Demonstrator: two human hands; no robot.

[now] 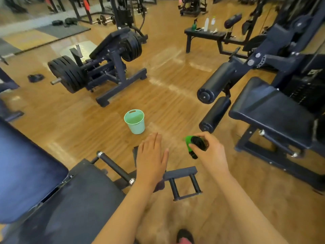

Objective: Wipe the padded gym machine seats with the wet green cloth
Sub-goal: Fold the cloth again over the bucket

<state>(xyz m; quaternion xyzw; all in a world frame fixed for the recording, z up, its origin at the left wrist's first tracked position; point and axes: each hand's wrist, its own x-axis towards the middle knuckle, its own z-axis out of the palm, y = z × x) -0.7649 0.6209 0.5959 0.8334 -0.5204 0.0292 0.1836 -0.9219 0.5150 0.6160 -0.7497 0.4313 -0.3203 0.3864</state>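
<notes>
**Right hand [209, 152] grips a bright green and black bundle [194, 145], left hand [151, 155] spread flat**

Blur hides whether it is the cloth. A black padded machine seat [274, 110] stands right; a pale green plastic bucket [134, 122] sits on the wooden floor [88, 124] just beyond the hands.

Mint bucket [136, 126] upright on wood floor [167, 95], ctr; plate-loaded machine [98, 67] behind, L; bottles [206, 23] far back R.

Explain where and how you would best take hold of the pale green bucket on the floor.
Probably by the cut-out slot just under the far rim of the bucket, coming down from above: it stands upright with its mouth open, so fingers of the free left hand can hook through the slot over the rim.
</notes>
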